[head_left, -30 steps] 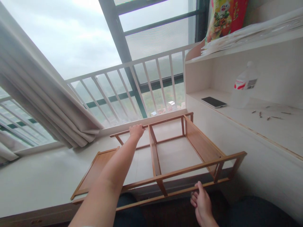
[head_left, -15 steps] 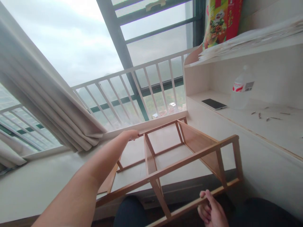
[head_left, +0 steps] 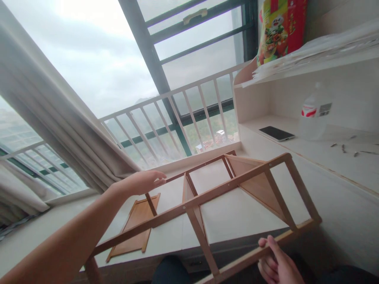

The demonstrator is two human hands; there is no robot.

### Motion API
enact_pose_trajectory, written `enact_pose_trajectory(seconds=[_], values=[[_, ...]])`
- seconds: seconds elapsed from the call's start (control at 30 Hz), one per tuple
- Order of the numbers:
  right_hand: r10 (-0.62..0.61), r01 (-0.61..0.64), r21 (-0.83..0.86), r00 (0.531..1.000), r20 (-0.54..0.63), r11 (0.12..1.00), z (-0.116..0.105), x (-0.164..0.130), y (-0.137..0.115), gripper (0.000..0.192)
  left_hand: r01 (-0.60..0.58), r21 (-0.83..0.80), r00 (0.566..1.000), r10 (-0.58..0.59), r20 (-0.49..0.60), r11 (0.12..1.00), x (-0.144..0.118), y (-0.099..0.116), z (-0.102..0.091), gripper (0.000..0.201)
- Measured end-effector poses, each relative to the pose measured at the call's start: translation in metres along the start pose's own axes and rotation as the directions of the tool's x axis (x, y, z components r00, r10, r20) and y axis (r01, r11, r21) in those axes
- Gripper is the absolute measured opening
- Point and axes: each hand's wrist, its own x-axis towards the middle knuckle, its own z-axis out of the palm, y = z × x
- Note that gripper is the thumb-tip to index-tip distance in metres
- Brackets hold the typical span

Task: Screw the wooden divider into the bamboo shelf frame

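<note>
A brown wooden shelf frame lies tilted on its side across the white ledge, with shelf panels fixed between its rails. My left hand is at the far rail's left end, fingers stretched out and not wrapped round it; whether they touch the wood is unclear. Closed on the near lower rail is my right hand, its thumb and forefinger pinching the wood. Flat on the ledge, beneath the frame's left part, lies a separate wooden panel with slatted edges.
On the right, a white cabinet holds a phone, a plastic bottle and several small screws. A colourful bag stands on the upper shelf. Behind are a railing and a grey curtain.
My left hand has loosened from the far rail and moved left. The frame has tilted, its right end rising and reaching further right, uncovering more of the separate panel. My right hand stays on its rail.
</note>
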Motion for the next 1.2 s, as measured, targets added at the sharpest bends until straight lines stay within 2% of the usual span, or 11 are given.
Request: enact_pose_trajectory(seconds=[0.1,0.17,0.27,0.37,0.43,0.5,0.57,0.7,0.8,1.03,1.2], values=[[-0.076,0.076,0.001,0.997,0.004,0.997,0.024,-0.006,-0.010,0.052,-0.054,-0.019,0.981,0.050,-0.188,0.998,-0.057,0.016,-0.015,0.036],[-0.109,0.109,0.002,0.994,0.030,0.994,0.037,-0.008,-0.016,0.046,-0.076,-0.033,0.958,0.064,-0.281,0.997,-0.093,0.029,-0.010,0.034],[-0.139,0.138,0.026,0.988,0.073,0.990,0.053,-0.006,-0.023,0.039,-0.122,0.000,0.902,0.111,-0.418,0.993,-0.138,0.050,0.019,0.037],[-0.168,0.163,0.050,0.977,0.133,0.985,0.069,-0.002,-0.031,0.036,-0.079,0.039,0.814,0.087,-0.574,0.996,-0.167,0.063,0.056,0.044],[-0.192,0.188,0.041,0.963,0.191,0.981,0.082,0.000,-0.037,0.036,-0.064,0.022,0.831,0.065,-0.553,0.998,-0.177,0.064,0.077,0.055],[-0.225,0.228,0.019,0.942,0.249,0.974,0.097,0.002,-0.045,0.035,-0.061,-0.020,0.891,0.046,-0.452,0.998,-0.179,0.059,0.095,0.062],[-0.266,0.279,0.001,0.914,0.307,0.960,0.112,0.004,-0.051,0.034,-0.034,-0.068,0.941,0.009,-0.337,0.997,-0.174,0.050,0.110,0.057],[-0.318,0.350,-0.011,0.863,0.393,0.937,0.139,0.010,-0.062,0.034,0.055,-0.137,0.957,-0.091,-0.275,0.989,-0.157,0.033,0.124,0.026],[-0.352,0.385,0.001,0.843,0.406,0.923,0.152,0.016,-0.067,0.032,0.085,-0.151,0.956,-0.123,-0.267,0.985,-0.146,0.026,0.118,0.015],[-0.402,0.447,0.004,0.801,0.443,0.895,0.177,0.025,-0.085,0.031,0.003,-0.213,0.948,-0.070,-0.309,0.977,-0.129,0.017,0.088,0.014],[-0.416,0.463,-0.002,0.798,0.436,0.886,0.189,0.029,-0.099,0.032,0.052,-0.229,0.952,-0.117,-0.281,0.972,-0.121,0.016,0.066,0.015]])
